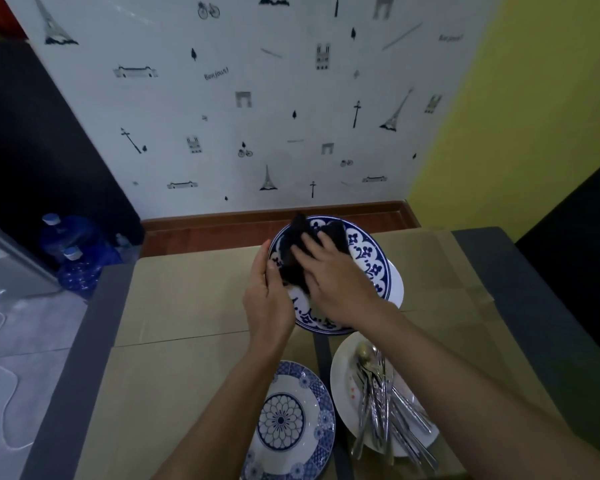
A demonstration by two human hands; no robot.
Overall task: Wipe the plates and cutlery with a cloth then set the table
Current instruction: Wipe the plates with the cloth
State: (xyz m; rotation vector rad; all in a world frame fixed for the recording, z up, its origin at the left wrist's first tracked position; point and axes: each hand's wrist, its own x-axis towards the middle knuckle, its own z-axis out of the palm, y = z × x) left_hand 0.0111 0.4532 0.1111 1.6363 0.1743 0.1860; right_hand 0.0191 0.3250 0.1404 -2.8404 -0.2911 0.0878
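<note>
The left hand (267, 299) grips the blue-patterned plate (368, 258) by its rim, tilted above the tabletop (187, 306); the right hand (333, 271) presses a dark cloth (298, 237) flat onto it; beyond the cutlery plate (347, 393), a hard push could slip it free.

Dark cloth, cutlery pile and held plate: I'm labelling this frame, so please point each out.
Dark cloth (297, 233), head view, upper fold above the fingers.
Cutlery pile (378, 403), head view, middle of the handles.
Held plate (371, 258), head view, patterned right rim.
</note>
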